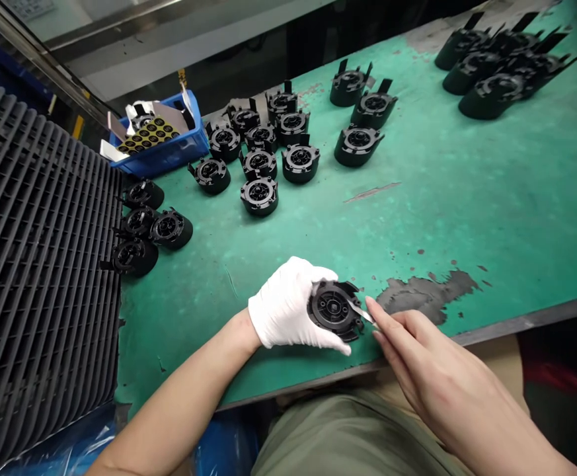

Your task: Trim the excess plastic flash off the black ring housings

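My left hand (293, 305), in a white glove, grips a round black plastic part (334, 307) by its edge just above the table's near side. The part's ribbed face, with a square mark at its centre, is turned up toward me. My right hand (417, 357) is bare and pinches a thin, shiny blade (361, 311) between thumb and fingers. The blade's tip meets the right rim of the part, though whether it cuts in I cannot tell. Any handle is hidden inside my fingers.
Several similar black parts (259, 193) stand in groups on the green table (417, 218). At the back left, a blue bin (169, 153) holds a sheet of round stickers (150, 135). Stacked dark grid trays (45, 264) rise along the left. A worn patch (422, 294) marks the near edge.
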Demonstrator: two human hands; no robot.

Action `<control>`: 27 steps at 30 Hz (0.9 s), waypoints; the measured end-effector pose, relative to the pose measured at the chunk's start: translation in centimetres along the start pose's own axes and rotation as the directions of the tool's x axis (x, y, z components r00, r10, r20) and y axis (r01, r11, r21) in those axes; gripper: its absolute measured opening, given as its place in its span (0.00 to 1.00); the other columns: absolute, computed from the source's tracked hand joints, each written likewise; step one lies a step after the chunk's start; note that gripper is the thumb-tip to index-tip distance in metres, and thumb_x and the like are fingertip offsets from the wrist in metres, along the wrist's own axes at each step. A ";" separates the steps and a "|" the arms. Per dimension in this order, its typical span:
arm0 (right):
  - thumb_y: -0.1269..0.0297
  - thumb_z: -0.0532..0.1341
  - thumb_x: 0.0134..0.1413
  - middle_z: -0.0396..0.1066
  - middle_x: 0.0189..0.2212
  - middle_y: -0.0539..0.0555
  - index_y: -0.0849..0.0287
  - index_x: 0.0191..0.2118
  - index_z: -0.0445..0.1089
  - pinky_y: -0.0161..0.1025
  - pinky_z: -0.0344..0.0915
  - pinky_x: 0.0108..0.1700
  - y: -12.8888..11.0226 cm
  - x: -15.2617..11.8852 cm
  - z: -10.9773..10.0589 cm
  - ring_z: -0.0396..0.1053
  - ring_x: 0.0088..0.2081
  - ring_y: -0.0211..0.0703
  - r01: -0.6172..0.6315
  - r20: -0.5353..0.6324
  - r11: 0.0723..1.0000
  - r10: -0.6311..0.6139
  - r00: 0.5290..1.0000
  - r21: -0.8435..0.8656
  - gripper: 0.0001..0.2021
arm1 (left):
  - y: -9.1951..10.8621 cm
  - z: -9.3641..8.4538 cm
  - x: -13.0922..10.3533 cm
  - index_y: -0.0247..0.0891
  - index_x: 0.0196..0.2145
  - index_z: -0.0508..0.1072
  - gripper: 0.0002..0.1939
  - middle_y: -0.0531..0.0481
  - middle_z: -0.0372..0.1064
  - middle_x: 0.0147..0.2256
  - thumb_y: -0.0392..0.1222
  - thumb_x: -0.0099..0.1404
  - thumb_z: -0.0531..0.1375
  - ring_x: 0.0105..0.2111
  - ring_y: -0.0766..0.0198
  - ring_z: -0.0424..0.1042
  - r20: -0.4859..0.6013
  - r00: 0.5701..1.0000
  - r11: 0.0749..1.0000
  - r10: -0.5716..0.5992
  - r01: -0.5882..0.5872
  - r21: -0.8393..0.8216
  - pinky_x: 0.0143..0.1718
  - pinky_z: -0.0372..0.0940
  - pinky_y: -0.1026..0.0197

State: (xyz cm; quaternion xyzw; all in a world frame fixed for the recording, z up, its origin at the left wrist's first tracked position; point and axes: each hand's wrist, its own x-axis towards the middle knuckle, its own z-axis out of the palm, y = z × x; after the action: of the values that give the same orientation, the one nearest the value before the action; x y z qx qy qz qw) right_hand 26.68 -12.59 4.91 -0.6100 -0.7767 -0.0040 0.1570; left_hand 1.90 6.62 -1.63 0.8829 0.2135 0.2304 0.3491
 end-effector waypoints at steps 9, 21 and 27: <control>0.80 0.54 0.82 0.67 0.36 0.48 0.65 0.72 0.75 0.46 0.59 0.27 -0.8 1.2 -1.2 0.64 0.26 0.42 0.048 0.031 0.986 -0.043 0.999 -0.162 0.23 | 1.1 -1.0 1.7 0.43 0.66 0.85 0.55 0.36 0.92 0.60 0.80 0.55 0.90 0.62 0.30 0.92 0.146 0.989 0.991 -0.023 0.042 -0.128 0.69 0.86 0.35; 0.85 0.60 0.64 0.67 0.36 0.49 0.62 0.60 0.79 0.46 0.64 0.29 -1.2 2.6 -1.9 0.73 0.31 0.46 0.050 0.066 0.955 -0.032 0.997 -0.294 0.24 | 2.8 -2.8 3.5 0.45 0.52 0.85 0.36 0.45 0.92 0.48 0.69 0.61 0.89 0.50 0.40 0.93 0.273 0.961 0.976 -0.038 0.094 -0.194 0.57 0.83 0.45; 0.79 0.55 0.84 0.79 0.39 0.51 0.62 0.79 0.73 0.42 0.70 0.32 0.3 0.4 -1.4 0.81 0.35 0.45 0.042 -0.012 0.993 -0.043 0.999 -0.112 0.27 | 1.6 -1.8 2.0 0.41 0.67 0.83 0.44 0.36 0.93 0.59 0.65 0.61 0.86 0.59 0.31 0.94 0.167 0.986 0.989 -0.002 0.026 -0.147 0.68 0.87 0.34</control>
State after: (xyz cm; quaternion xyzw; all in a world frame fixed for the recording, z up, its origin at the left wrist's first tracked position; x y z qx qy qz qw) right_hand 27.23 -12.44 6.25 -0.6010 -0.7870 -0.0550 0.1280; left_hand 2.87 7.58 1.18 0.8691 0.1721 0.1686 0.4320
